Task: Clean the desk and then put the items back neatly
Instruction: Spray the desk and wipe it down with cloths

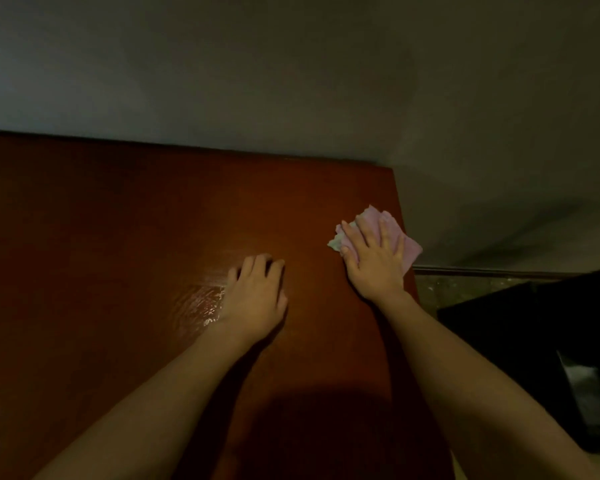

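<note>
Pink cloth (378, 237) at desk (118, 237) right edge, flat right-hand fingers (383, 230) pressing, left fingers (257, 268) curled.

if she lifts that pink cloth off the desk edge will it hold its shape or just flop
The pink cloth would probably flop: it lies crumpled under the right hand, with soft uneven folds. It looks thin, so it is likely light. One corner pokes past the desk edge, so it could slide off easily. The wet sheen near the left hand hints it may be damp and cling.
</note>
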Demonstrator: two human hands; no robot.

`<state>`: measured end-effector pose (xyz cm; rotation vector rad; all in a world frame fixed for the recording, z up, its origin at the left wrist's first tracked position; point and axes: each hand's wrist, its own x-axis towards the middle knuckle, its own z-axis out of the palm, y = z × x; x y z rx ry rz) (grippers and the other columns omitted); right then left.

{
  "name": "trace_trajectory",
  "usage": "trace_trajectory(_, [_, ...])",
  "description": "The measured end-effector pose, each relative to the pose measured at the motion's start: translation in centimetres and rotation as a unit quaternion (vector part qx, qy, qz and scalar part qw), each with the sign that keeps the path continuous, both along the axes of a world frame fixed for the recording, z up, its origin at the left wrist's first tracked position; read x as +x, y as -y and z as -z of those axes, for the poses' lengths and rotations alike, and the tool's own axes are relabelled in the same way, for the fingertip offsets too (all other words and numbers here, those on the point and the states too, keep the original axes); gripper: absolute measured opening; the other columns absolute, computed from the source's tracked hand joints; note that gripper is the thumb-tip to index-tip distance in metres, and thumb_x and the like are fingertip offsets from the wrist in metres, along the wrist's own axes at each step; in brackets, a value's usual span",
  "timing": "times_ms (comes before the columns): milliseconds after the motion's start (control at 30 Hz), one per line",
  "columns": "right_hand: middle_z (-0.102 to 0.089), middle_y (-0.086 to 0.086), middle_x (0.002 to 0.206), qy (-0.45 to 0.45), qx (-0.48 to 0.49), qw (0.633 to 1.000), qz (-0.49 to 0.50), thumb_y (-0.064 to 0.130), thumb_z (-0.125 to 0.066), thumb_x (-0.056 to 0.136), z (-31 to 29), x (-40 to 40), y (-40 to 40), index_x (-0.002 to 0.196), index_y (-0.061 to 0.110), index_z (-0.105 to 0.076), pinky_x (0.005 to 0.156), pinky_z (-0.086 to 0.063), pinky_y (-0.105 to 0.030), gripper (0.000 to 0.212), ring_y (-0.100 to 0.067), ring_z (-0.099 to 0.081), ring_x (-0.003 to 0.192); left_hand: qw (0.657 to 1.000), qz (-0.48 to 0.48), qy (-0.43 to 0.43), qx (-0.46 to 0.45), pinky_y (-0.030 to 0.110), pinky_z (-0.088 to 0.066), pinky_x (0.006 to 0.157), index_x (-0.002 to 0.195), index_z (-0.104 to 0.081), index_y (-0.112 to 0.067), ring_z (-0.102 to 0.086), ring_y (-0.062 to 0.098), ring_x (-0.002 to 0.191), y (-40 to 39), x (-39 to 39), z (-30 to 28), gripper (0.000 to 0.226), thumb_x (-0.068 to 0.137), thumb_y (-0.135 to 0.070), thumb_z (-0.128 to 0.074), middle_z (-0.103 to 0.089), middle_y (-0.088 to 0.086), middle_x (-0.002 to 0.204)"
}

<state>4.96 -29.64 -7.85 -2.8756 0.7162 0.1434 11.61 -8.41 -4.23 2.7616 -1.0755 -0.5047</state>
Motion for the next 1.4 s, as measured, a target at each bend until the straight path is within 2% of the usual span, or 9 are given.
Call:
trace_trajectory(67, [-0.011,0.007,0.159,0.003,0.0,1.0,0.008,0.056,-0.001,0.088,0.0,-1.0,0.7,0.149,0.038,-0.018,0.115,-0.003,-0.059,0.066,-0.027,0.006,0.147,1.0,0.0,0.001,0.005,0.04,-0.02,0.112,0.147,-0.023,-0.02,-0.022,0.019,0.138,0.7,-0.5,-0.1,0.056,0.096,-0.037,-0.038,-0.027,0.003,0.148])
trace_trajectory(267, [-0.006,0.009,0.16,-0.005,0.015,0.998,0.062,0.052,-0.01,0.091,0.1,-4.2,1.3,0.15,0.039,-0.015,0.115,-0.003,-0.057,0.061,-0.027,0.01,0.146,1.0,0.015,0.007,0.006,0.038,-0.022,0.11,0.147,-0.023,-0.021,-0.024,0.02,0.137,1.8,-1.8,-0.1,0.054,0.097,-0.037,-0.037,-0.028,0.003,0.147])
trace_trajectory(400, [-0.005,0.009,0.16,-0.006,0.023,0.996,0.082,0.058,0.002,0.086,-0.1,-6.1,-0.2,0.149,0.039,-0.014,0.114,-0.004,-0.059,0.069,-0.028,0.01,0.146,1.0,0.018,0.001,0.01,0.039,-0.023,0.11,0.147,-0.023,-0.021,-0.023,0.02,0.137,1.5,-2.5,-0.2,0.055,0.097,-0.037,-0.037,-0.028,0.004,0.147])
trace_trajectory(500, [-0.003,0.01,0.16,-0.015,0.023,0.996,0.081,0.06,0.01,0.079,-0.2,-6.7,-1.9,0.15,0.039,-0.012,0.113,-0.001,-0.061,0.077,-0.029,0.011,0.146,1.0,0.019,0.004,0.007,0.038,-0.024,0.109,0.147,-0.023,-0.021,-0.024,0.02,0.136,0.5,-2.4,-0.4,0.054,0.097,-0.037,-0.036,-0.028,0.003,0.147])
trace_trajectory(733, [0.0,0.008,0.16,-0.027,0.006,0.999,0.02,0.059,0.01,0.081,-0.1,-3.9,-7.3,0.149,0.04,-0.008,0.112,0.005,-0.061,0.073,-0.029,0.015,0.145,1.0,-0.006,0.013,0.006,0.041,-0.024,0.109,0.145,-0.025,-0.02,-0.025,0.021,0.135,-4.4,0.3,-1.2,0.052,0.097,-0.035,-0.036,-0.029,0.004,0.145])
trace_trajectory(933, [-0.005,0.006,0.16,-0.008,0.036,0.994,-0.101,0.057,0.003,0.086,-0.2,3.0,-17.4,0.15,0.038,-0.013,0.111,0.012,-0.06,0.069,-0.024,0.022,0.141,0.998,-0.056,0.032,0.008,0.039,-0.025,0.107,0.143,-0.028,-0.02,-0.026,0.021,0.135,-11.9,4.5,-1.7,0.05,0.096,-0.036,-0.035,-0.03,0.004,0.146])
trace_trajectory(1100, [-0.006,0.006,0.16,-0.014,0.036,0.981,-0.193,0.053,-0.004,0.091,-0.2,9.8,-28.1,0.15,0.037,-0.015,0.109,0.015,-0.06,0.062,-0.025,0.024,0.141,0.993,-0.114,0.04,0.003,0.038,-0.024,0.108,0.143,-0.029,-0.021,-0.025,0.02,0.136,-21.3,8.8,-2.1,0.049,0.097,-0.036,-0.036,-0.029,0.003,0.147])
trace_trajectory(1267, [0.005,0.012,0.159,-0.039,0.029,0.969,-0.243,0.051,-0.011,0.099,-0.9,17.3,-39.4,0.149,0.042,-0.006,0.11,0.014,-0.057,0.051,-0.026,0.019,0.145,0.982,-0.182,0.04,0.026,0.04,-0.023,0.109,0.145,-0.025,-0.021,-0.023,0.023,0.137,-33.0,13.7,-2.0,0.051,0.097,-0.035,-0.034,-0.027,0.004,0.148])
trace_trajectory(1400, [0.009,0.013,0.159,-0.054,0.018,0.953,-0.298,0.051,-0.014,0.1,-1.1,23.5,-48.9,0.148,0.045,0.002,0.113,0.01,-0.058,0.051,-0.026,0.017,0.145,0.968,-0.246,0.042,0.035,0.042,-0.022,0.109,0.146,-0.023,-0.021,-0.02,0.025,0.138,-43.3,17.3,-2.1,0.052,0.097,-0.033,-0.034,-0.025,0.005,0.149])
